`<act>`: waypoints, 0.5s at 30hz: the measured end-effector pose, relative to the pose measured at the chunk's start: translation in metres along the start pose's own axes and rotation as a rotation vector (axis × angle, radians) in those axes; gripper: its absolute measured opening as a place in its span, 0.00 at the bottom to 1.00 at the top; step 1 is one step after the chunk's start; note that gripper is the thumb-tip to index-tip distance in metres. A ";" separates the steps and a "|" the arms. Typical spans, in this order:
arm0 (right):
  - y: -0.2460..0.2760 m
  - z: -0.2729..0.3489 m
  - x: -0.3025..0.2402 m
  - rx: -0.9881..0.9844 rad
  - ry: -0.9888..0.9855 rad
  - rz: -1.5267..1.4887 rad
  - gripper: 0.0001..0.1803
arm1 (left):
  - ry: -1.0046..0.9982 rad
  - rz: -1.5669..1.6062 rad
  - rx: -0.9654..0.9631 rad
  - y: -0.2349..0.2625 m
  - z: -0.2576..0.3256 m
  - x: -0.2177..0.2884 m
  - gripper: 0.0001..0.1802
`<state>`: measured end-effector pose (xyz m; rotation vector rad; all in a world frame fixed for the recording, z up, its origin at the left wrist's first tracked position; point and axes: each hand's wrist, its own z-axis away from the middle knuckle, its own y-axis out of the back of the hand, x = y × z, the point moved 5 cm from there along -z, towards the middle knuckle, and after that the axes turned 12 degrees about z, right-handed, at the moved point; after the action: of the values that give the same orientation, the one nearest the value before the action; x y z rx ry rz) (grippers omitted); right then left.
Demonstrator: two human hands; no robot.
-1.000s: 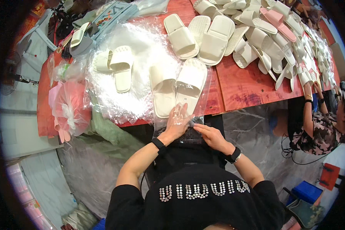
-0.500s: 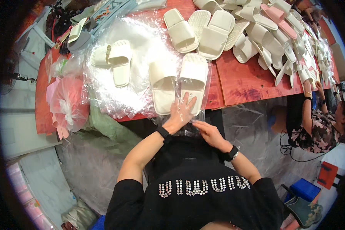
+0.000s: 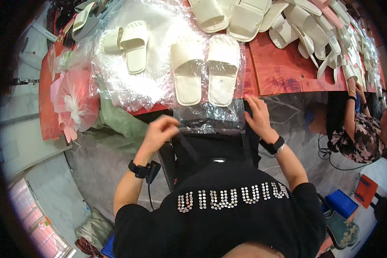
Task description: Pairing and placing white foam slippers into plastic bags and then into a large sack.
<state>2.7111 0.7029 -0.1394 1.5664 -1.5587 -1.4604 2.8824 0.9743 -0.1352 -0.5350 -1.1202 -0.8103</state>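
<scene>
A pair of cream slippers (image 3: pixel 204 71) lies side by side inside a clear plastic bag (image 3: pixel 210 118) at the near edge of the red table (image 3: pixel 288 71). The bag's open end hangs over that edge toward me. My left hand (image 3: pixel 161 129) pinches the bag's lower left corner with curled fingers. My right hand (image 3: pixel 258 114) holds the bag's right edge, fingers spread along it. Both wrists wear dark bands.
A second cream pair (image 3: pixel 129 41) rests on a heap of clear bags (image 3: pixel 155 81) to the left. Many loose slippers (image 3: pixel 296 21) crowd the back and right of the table. Pink bagged bundles (image 3: pixel 71 103) and a green sack (image 3: pixel 116 120) sit at left. Another person (image 3: pixel 352 124) sits at right.
My hands were close together at the bag's mouth. They have spread apart, the left to the lower left corner and the right to the right edge.
</scene>
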 end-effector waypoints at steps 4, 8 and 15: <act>-0.041 -0.007 -0.001 -0.108 0.289 0.278 0.32 | -0.541 -1.166 0.141 0.011 -0.018 0.018 0.37; -0.059 -0.004 -0.006 -0.220 0.539 0.296 0.31 | -0.712 -1.363 -0.038 -0.008 -0.042 -0.019 0.38; -0.063 -0.004 -0.008 -0.374 0.514 0.030 0.14 | -0.721 -0.929 -0.267 -0.021 -0.057 -0.021 0.11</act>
<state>2.7411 0.7232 -0.1912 1.5226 -0.9489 -1.1275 2.8943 0.9257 -0.1762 -0.5339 -1.9965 -1.6606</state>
